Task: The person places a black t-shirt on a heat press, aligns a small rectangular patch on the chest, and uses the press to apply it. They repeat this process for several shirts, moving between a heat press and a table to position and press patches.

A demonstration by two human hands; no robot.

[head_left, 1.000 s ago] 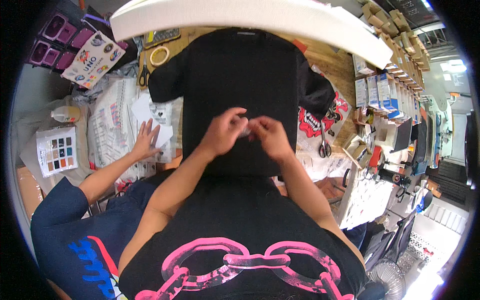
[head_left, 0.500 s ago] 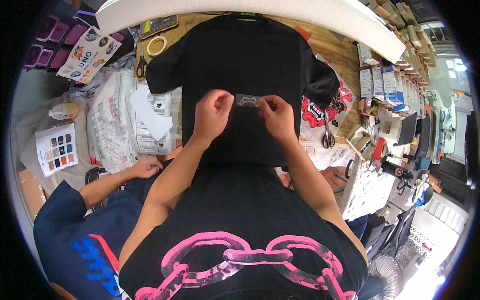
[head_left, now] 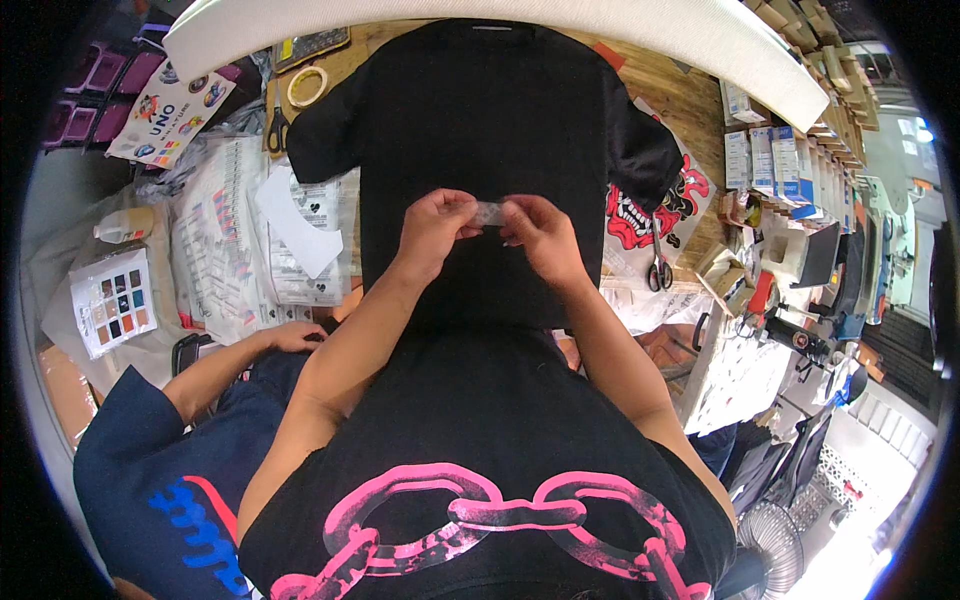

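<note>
A small clear film with a pale print [head_left: 489,214] is stretched between my two hands, above the front of a black T-shirt [head_left: 480,120]. My left hand [head_left: 435,235] is closed, pinching the film's left end with thumb and fingers. At its right end my right hand [head_left: 545,238] does the same, also closed. The T-shirt lies spread flat, its collar at the far end and a sleeve out to each side. My fingers cover both ends of the film, and its print is too small to make out.
Scissors [head_left: 659,272] lie beside a red-and-black mask print [head_left: 640,225] at right. A tape roll [head_left: 307,87] and other scissors [head_left: 277,132] lie far left. A white padded bar [head_left: 500,12] arches across the far side. A co-worker's hand [head_left: 300,337] rests at left.
My left hand has moved right and now grips the film's left end; before, it was apart from it. My right hand has shifted slightly down. The co-worker's hand has lowered.
</note>
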